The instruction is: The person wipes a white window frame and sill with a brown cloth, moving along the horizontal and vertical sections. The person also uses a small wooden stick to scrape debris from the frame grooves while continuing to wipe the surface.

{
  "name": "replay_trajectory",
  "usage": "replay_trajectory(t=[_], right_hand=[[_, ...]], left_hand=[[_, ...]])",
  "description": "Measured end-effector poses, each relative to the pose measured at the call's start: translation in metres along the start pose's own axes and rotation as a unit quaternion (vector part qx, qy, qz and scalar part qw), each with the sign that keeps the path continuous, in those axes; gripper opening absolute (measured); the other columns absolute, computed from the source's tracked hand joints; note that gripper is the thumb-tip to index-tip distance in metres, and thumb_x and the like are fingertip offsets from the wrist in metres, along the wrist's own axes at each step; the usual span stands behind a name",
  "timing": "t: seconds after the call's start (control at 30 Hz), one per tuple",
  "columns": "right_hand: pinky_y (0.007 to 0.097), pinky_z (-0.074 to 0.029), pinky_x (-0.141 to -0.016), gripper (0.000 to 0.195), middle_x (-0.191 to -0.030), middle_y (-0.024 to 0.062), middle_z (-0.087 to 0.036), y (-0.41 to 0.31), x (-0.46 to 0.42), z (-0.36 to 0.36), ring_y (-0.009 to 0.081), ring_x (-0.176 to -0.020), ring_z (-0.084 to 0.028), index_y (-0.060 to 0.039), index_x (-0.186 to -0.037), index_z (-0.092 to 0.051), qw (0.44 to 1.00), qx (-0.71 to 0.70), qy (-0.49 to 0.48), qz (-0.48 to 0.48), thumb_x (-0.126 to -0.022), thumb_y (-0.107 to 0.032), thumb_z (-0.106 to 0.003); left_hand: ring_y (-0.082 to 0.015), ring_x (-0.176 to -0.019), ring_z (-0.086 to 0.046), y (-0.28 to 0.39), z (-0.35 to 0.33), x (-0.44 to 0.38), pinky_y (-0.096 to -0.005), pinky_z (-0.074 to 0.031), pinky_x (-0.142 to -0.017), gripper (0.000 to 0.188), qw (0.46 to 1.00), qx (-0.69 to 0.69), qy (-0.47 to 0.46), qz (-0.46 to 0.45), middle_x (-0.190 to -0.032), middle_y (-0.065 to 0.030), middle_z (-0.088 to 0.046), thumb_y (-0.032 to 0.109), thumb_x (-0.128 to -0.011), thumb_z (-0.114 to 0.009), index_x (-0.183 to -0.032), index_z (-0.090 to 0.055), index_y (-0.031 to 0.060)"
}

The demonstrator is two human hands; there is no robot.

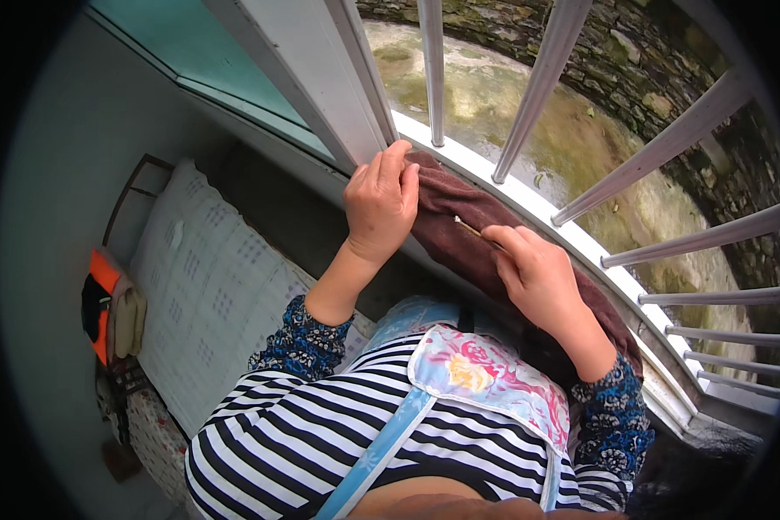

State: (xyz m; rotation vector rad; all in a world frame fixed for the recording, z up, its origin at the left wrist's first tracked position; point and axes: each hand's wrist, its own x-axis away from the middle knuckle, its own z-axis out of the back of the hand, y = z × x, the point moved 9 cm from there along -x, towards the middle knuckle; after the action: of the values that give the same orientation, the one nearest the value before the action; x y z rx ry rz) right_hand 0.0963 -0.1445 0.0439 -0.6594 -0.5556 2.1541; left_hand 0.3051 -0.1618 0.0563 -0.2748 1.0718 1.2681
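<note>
My right hand point(538, 273) pinches a thin yellowish stick point(471, 227), with a small whitish tip that points up and to the left. Below the stick, a dark brown cloth point(458, 195) is draped over the window sill and runs down along it to the right. My left hand point(382, 198) is raised at the cloth's upper end, against the foot of the white window frame point(325, 71). Its fingers are curled, and whether they grip the cloth or the frame cannot be made out.
Metal bars point(533, 91) rise along the outer white ledge point(526, 205). Beyond lie a mossy concrete floor point(481, 97) and a stone wall point(624, 58). Left of me stands a bed with a pale checked cover point(214, 279), with folded orange and khaki fabric point(107, 305) at its edge.
</note>
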Motion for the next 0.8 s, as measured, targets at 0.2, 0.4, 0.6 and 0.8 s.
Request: replay_trajectory(t=[0.2,0.4,0.6,0.8], right_hand=[[0.0465,-0.055,-0.071,0.025,-0.090,0.0127,-0.065,0.005,-0.045,-0.042,0.0373,-0.081,-0.067,-0.0133,-0.115,-0.070,0.996,0.071,-0.012,0.043,-0.091,-0.007,-0.067],[0.0469,-0.056,-0.070,0.023,-0.090,0.0123,-0.066,-0.006,-0.085,-0.064,0.0368,-0.082,-0.068,-0.0148,-0.112,-0.071,0.992,0.094,0.002,0.084,-0.090,-0.008,-0.067],[0.0499,-0.057,-0.077,0.021,-0.090,0.0150,-0.071,-0.003,-0.138,-0.088,0.0394,-0.084,-0.070,-0.0140,-0.100,-0.076,0.987,0.069,-0.086,0.115,-0.085,-0.012,-0.062],[0.0503,-0.056,-0.077,0.022,-0.088,0.0179,-0.072,0.005,-0.103,-0.076,0.0400,-0.089,-0.070,-0.0094,-0.103,-0.074,0.958,0.095,-0.249,0.109,-0.084,-0.007,-0.063]], left_hand=[[-0.0170,-0.066,-0.062,-0.014,0.041,0.041,-0.0305,-0.052,-0.065,0.042,0.997,0.054,-0.007,0.057,-0.094,-0.0089,-0.067,-0.003,-0.084,-0.076,-0.123,-0.063,0.0038],[-0.0170,-0.066,-0.063,-0.067,0.061,0.136,-0.0306,-0.054,-0.066,0.038,0.972,0.096,-0.029,0.214,-0.092,-0.0084,-0.067,-0.001,-0.085,-0.074,-0.121,-0.062,0.0026],[-0.0116,-0.068,-0.064,-0.078,0.036,0.167,-0.0274,-0.053,-0.067,0.034,0.929,0.206,-0.047,0.302,-0.090,-0.0056,-0.069,-0.001,-0.090,-0.070,-0.123,-0.061,0.0013],[-0.0113,-0.071,-0.065,-0.048,0.006,0.159,-0.0269,-0.053,-0.069,0.032,0.905,0.291,-0.096,0.294,-0.092,-0.0061,-0.070,0.000,-0.092,-0.068,-0.123,-0.061,0.0007]])
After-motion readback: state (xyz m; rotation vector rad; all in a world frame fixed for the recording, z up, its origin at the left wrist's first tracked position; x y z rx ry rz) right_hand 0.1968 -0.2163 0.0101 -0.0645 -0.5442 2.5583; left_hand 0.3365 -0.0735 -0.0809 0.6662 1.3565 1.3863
